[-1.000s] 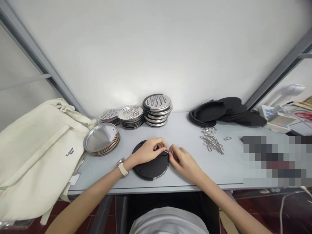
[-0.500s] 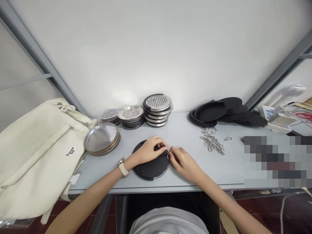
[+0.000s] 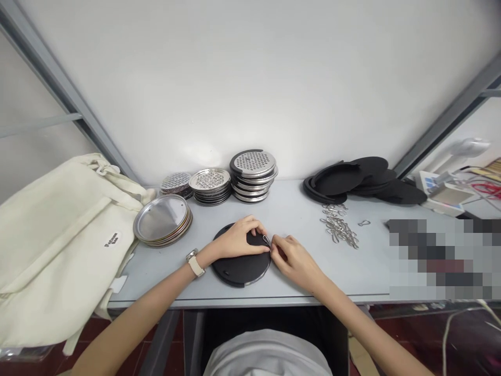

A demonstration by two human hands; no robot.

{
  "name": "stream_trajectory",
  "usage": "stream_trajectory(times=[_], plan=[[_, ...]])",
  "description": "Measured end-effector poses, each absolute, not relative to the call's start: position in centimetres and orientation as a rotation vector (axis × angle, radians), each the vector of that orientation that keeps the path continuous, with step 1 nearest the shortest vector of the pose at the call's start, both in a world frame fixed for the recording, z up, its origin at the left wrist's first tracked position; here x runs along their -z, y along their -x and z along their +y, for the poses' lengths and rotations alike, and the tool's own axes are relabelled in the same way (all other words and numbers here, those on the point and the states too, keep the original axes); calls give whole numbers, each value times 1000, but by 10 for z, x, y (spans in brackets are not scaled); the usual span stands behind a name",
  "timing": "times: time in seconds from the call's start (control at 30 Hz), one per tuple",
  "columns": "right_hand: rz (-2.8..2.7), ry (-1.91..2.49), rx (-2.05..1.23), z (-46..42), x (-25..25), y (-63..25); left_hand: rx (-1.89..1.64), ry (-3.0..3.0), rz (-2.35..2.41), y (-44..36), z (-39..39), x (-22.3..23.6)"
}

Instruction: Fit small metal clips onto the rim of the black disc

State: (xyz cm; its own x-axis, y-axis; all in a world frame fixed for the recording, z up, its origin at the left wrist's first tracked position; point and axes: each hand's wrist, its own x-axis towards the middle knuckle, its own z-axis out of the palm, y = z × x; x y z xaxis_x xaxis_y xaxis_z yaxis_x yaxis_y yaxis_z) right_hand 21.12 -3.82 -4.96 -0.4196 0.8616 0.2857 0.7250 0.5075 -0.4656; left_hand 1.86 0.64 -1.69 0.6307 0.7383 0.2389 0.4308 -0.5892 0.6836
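A black disc (image 3: 243, 267) lies flat on the grey table, a strip of bare metal rim showing along its lower right edge. My left hand (image 3: 238, 240) is over the disc, fingers curled at its far side and thumb stretched to its right edge, gripping it. A small metal snap clip (image 3: 266, 240) stands at that edge, between my left thumb and fingers. My right hand (image 3: 291, 259) is closed in a pinch at the clip's lower end, beside the disc; its fingertips partly hide where clip and disc meet.
Stacks of round graters (image 3: 253, 177) and plain metal discs (image 3: 161, 219) stand left and behind. Black round covers (image 3: 340, 180) lie at the back right, with a pile of metal clips (image 3: 340, 230) before them. A cream bag (image 3: 66, 245) leans at the left.
My left thumb has moved down from my fingertips to the disc's edge, opening a gap. The clip now stands more upright and shows in that gap. My right hand stays pinched there.
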Motion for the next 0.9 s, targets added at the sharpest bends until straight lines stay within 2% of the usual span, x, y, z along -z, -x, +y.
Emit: stream_trajectory(times=[0.63, 0.9], plan=[[-2295, 1269, -372, -39, 46, -213, -681, -2249, 835, -18, 6, 14], [-2352, 1247, -274, -38, 48, -212, -698, -2290, 821, -21, 4, 15]])
